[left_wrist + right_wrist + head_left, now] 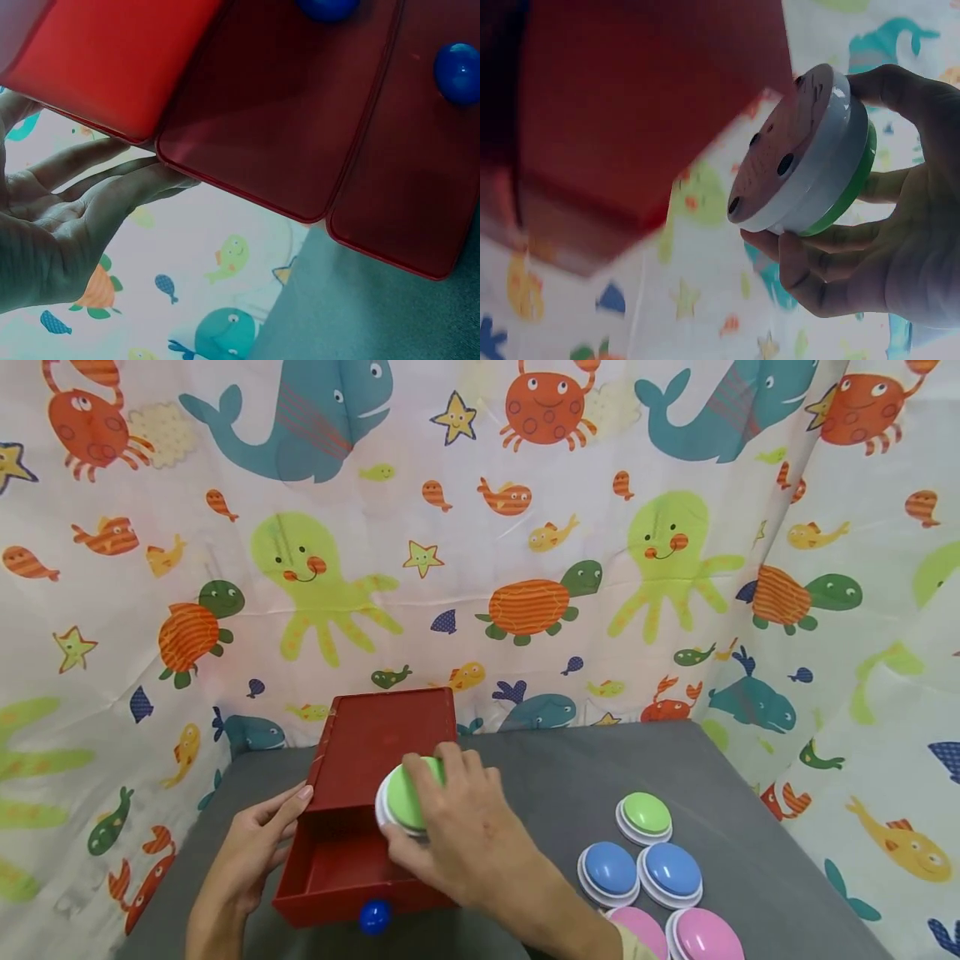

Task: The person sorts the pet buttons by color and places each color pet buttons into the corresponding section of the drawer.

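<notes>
A red drawer cabinet [386,743] stands on the grey table. Its top drawer [345,860] is pulled out, with a blue round knob [375,917] on the front. My left hand [251,847] touches the cabinet's left side, the thumb at its top edge. In the left wrist view, straight fingers [142,180] lie against the cabinet, below two dark red drawer fronts [262,112]. Over the drawer's right part, my right hand [468,827] grips a round push button [405,797] with a green top and white base. The right wrist view shows the button's underside [784,154], with dark round spots.
To the right on the grey table [555,777] are more push buttons: one green [647,814], two blue [611,868] and two pink [708,935]. A white curtain [450,543] printed with sea animals hangs behind the table and at its sides.
</notes>
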The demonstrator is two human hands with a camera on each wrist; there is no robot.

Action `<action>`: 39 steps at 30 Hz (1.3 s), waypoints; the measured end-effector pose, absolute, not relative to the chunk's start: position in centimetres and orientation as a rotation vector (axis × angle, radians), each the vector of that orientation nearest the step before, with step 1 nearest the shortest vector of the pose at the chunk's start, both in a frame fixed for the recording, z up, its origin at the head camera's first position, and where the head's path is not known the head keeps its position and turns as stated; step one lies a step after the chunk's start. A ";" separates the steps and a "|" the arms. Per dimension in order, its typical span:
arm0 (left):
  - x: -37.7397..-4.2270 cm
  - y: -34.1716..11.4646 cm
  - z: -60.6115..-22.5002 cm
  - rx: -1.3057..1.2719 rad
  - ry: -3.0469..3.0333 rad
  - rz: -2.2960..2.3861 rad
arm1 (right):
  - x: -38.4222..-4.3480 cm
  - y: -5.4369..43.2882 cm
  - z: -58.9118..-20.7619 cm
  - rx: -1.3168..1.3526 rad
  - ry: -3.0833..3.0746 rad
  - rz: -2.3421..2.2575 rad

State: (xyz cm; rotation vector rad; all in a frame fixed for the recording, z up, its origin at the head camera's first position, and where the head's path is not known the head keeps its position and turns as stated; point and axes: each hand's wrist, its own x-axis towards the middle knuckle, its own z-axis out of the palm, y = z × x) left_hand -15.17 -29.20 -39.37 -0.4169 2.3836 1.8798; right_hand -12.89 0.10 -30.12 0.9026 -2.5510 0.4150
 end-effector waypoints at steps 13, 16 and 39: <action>-15.2 -29.0 -39.7 -0.383 2.389 1.873 | -11.9 -7.2 -31.7 1.151 -2.640 0.088; -15.2 -28.9 -39.7 -0.368 2.394 1.870 | -12.1 -8.0 -31.8 1.108 -2.665 0.043; -15.0 -29.5 -39.5 -0.388 2.413 1.856 | -13.1 -12.8 -32.8 0.847 -3.032 0.030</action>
